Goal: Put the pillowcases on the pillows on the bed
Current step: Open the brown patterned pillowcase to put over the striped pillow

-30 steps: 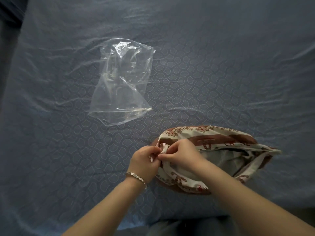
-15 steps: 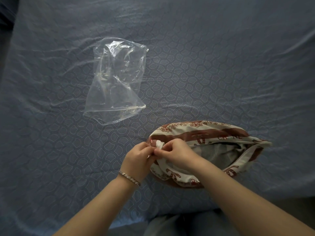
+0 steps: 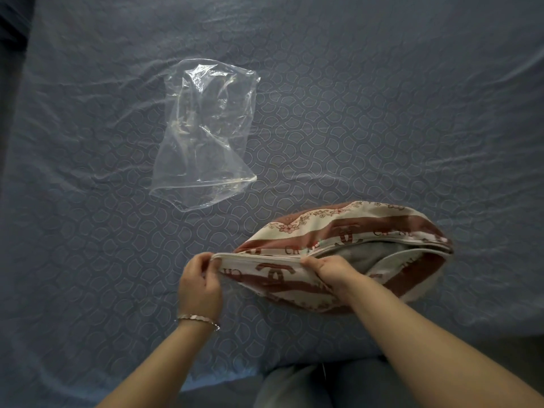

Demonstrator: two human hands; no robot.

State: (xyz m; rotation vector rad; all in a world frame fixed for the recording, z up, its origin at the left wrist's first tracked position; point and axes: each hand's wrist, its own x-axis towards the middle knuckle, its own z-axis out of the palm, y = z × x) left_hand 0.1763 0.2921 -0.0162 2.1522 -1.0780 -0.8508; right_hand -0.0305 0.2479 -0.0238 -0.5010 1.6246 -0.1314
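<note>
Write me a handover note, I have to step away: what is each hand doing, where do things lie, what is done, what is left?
Left hand: pinching the left end of the pillowcase opening.
Right hand: gripping the same edge near its middle.
The pillow, grey, sits inside the patterned pillowcase on the blue bedsheet; the left part of the opening looks closed, the right part gapes.
An empty clear plastic bag lies farther up the bed, apart from the pillowcase.
Done: pillow inserted.
Left: close the remaining gap. No other pillows in view.

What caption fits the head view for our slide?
Both hands, left and right, pinch the pillowcase opening on the bed.
</note>
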